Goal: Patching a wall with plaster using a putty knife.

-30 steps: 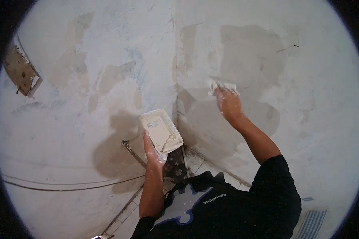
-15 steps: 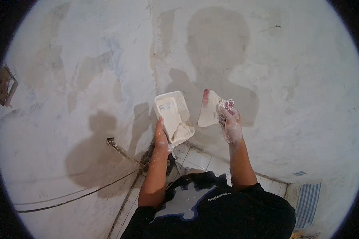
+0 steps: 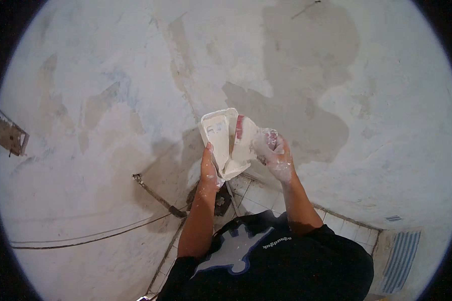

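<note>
1. Your left hand (image 3: 209, 168) gripped the white plaster tray (image 3: 220, 143) from below, fingers closed on its lower edge, holding it near the picture's centre in front of the wall corner.
2. Your right hand (image 3: 274, 153), coated in white, was clenched around the handle of the trowel (image 3: 242, 142), its blade laid against the tray at the tray's 3 o'clock side.
3. The wall (image 3: 110, 75) showed darker, damp-looking patches at 12 and 2 o'clock, so some filling looked done; bare, rough areas at 9 o'clock looked left.
4. A thin pipe (image 3: 155, 195) ran along the wall at 7 o'clock, and floor tiles (image 3: 266, 193) showed below the tray.
</note>
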### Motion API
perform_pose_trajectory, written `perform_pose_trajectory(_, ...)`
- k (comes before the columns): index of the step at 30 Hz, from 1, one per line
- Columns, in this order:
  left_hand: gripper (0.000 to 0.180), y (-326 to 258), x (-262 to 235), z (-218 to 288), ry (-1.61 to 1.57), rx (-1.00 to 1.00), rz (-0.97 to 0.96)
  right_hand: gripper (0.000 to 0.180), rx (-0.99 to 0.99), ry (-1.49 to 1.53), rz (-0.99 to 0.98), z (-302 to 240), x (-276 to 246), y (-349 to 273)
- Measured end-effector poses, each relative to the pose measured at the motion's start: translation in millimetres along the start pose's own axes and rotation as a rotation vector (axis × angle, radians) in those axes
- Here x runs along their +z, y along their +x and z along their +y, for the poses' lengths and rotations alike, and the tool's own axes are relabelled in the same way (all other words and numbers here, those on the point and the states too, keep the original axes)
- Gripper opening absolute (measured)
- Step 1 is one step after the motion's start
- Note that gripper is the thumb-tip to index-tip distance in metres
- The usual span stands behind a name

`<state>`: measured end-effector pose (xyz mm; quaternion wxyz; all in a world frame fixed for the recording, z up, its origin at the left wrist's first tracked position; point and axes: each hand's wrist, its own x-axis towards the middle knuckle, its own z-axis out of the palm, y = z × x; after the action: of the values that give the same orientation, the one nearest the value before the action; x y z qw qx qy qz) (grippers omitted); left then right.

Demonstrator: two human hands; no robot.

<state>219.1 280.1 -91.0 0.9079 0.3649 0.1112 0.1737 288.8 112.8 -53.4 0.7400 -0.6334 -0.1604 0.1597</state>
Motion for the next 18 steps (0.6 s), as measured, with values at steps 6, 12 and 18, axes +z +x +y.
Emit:
perform_pose_trajectory(6, 0.058, 17, 16, -23, 0.037, -0.033, 0.046, 0.023, 0.118, 0.022, -0.060, 22, -22, 17)
perform_pose_trajectory(12, 0.060, 32, 3, -43, -0.049, -0.103, -0.026, 0.019, 0.184, 0.459, -0.116, 50, -26, 29)
perform_pose_trajectory(18, 0.059, 43, -22, -62, -0.103, -0.131, 0.017, 0.018, 0.229, 0.917, 0.037, 83, -38, 27)
